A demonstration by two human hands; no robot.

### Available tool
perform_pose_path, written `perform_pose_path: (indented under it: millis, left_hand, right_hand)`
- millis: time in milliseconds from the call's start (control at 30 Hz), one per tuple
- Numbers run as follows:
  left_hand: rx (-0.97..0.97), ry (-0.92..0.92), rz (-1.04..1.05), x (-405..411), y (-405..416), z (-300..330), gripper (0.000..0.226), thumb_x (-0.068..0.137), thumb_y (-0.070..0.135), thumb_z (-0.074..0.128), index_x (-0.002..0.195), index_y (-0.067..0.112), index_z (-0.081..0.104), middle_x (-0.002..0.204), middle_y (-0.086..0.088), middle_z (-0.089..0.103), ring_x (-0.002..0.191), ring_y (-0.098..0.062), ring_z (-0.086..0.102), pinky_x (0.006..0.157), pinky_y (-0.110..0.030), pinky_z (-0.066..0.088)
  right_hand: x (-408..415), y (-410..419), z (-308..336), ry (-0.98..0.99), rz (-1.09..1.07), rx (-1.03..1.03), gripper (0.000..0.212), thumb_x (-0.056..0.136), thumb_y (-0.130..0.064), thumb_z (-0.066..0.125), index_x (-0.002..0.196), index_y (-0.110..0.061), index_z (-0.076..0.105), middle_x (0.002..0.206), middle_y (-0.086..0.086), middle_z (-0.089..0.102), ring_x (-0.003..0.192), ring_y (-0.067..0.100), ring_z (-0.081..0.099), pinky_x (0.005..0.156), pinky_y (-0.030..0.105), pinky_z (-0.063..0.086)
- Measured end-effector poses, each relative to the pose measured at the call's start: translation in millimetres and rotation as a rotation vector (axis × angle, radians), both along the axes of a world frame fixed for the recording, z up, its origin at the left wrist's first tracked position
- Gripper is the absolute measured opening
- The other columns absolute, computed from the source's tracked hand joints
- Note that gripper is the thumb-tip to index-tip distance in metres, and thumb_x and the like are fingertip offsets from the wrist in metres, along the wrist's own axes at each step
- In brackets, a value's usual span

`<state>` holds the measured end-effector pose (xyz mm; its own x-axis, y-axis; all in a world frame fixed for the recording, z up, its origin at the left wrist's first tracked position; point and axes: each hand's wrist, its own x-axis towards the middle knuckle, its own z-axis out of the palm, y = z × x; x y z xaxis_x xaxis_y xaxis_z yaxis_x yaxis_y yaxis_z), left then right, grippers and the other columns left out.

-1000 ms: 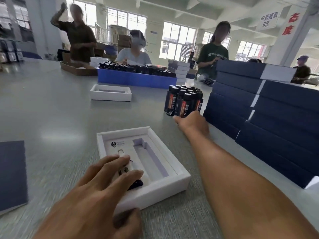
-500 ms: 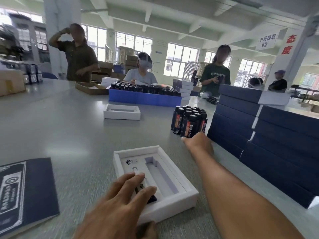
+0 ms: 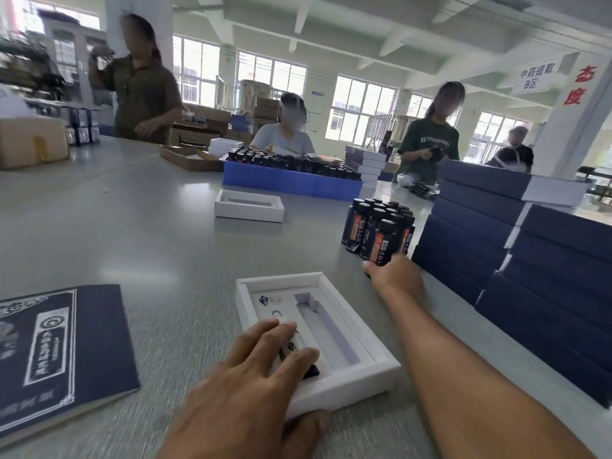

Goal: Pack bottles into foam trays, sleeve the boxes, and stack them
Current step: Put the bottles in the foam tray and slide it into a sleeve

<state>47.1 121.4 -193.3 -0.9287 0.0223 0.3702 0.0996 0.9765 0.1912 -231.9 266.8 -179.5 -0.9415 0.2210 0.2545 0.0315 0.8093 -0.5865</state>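
Right hand (image 3: 395, 279) now touching bottles (image 3: 377, 231), fingers hidden.

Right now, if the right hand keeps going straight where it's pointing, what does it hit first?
The right hand points at the cluster of black bottles; it would meet the nearest bottle first. It already looks to be touching that bottle's base, though blur hides the contact.

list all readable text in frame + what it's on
"中药提取 B区": white hanging sign.
"态度": red characters on white pillar.
"RETRO…": green T-shirt, remainder blurred.
Flat navy printed sleeve: blurred.
Black bottle labels: unreadable.
White foam tray logo: too small.
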Motion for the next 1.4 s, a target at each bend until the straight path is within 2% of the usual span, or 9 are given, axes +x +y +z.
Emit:
perform_pose_path:
  millis: [100,167,233,433,533,633,867,1267,1400]
  left_hand:
    - [0.032,-0.011,-0.007,7,4,2,0.065,0.072,0.076,0.034,0.126,0.047,0.056,0.151,0.015,0.040,0.142,-0.013,0.034,0.097,-0.046,0.047]
    - [0.072,-0.013,-0.009,9,5,-3,0.072,0.074,0.078,0.026,0.139,0.049,0.038,0.160,0.022,0.013,0.148,-0.005,0.002,0.115,-0.038,0.018]
    - [0.078,-0.004,-0.006,11,5,-6,0.072,0.079,0.077,0.024,0.144,0.047,0.026,0.160,0.024,0.002,0.146,-0.001,-0.011,0.115,-0.027,0.002]
    - [0.097,0.011,-0.013,15,5,-8,0.061,0.084,0.070,0.034,0.139,0.043,0.032,0.158,0.020,0.017,0.146,-0.004,0.001,0.119,-0.037,0.017]
    - [0.088,0.017,-0.003,14,6,-10,0.063,0.084,0.070,0.034,0.141,0.043,0.031,0.159,0.018,0.017,0.145,-0.004,0.003,0.118,-0.038,0.020]
    - [0.080,0.022,-0.002,15,7,-10,0.065,0.084,0.069,0.034,0.143,0.042,0.029,0.159,0.017,0.019,0.146,-0.006,0.005,0.117,-0.039,0.021]
    - [0.086,0.021,-0.019,14,7,-8,0.065,0.087,0.065,0.038,0.146,0.041,0.025,0.158,0.014,0.022,0.146,-0.009,0.008,0.116,-0.044,0.028]
    - [0.069,0.046,-0.025,13,6,-12,0.067,0.086,0.066,0.038,0.145,0.039,0.024,0.157,0.015,0.024,0.144,-0.006,0.009,0.115,-0.042,0.030]
    - [0.080,0.046,-0.023,12,6,-13,0.070,0.085,0.070,0.037,0.146,0.040,0.021,0.157,0.017,0.023,0.144,-0.007,0.008,0.114,-0.040,0.028]
  right_hand:
    - [21,12,2,0.038,0.176,-0.029,0.041,0.083,-0.043,0.074,0.109,-0.011,0.071,0.109,0.010,0.071,0.099,0.029,0.065,0.084,0.037,0.053]
    - [39,21,6,0.004,0.305,-0.103,0.038,0.079,-0.037,0.080,0.108,-0.013,0.072,0.105,0.007,0.072,0.096,0.025,0.066,0.083,0.036,0.052]
    - [62,29,13,-0.037,0.403,-0.189,0.033,0.078,-0.034,0.082,0.102,-0.014,0.074,0.097,0.003,0.073,0.090,0.022,0.067,0.080,0.036,0.054]
    - [144,39,44,0.105,0.596,-0.157,0.019,0.079,-0.044,0.078,0.085,-0.026,0.073,0.065,-0.017,0.068,0.062,-0.005,0.062,0.052,0.016,0.040]
    - [172,27,43,0.087,0.697,0.012,0.042,0.080,-0.047,0.076,0.113,-0.023,0.069,0.072,-0.013,0.066,0.061,-0.009,0.062,0.047,0.010,0.042]
    - [186,14,34,0.155,0.651,0.277,0.068,0.081,-0.057,0.069,0.140,-0.030,0.049,0.098,-0.004,0.070,0.079,0.007,0.066,0.064,0.023,0.052]
    - [193,9,25,0.268,0.622,0.550,0.050,0.086,-0.065,0.051,0.128,-0.039,0.059,0.107,-0.002,0.070,0.091,0.019,0.063,0.069,0.033,0.051]
    - [193,12,27,0.259,0.667,0.585,0.048,0.091,-0.064,0.048,0.124,-0.035,0.067,0.112,-0.003,0.062,0.102,0.017,0.053,0.072,0.032,0.042]
    - [184,17,21,0.212,0.750,0.306,0.034,0.097,-0.050,0.053,0.110,-0.029,0.077,0.119,-0.006,0.063,0.113,0.014,0.052,0.091,0.034,0.044]
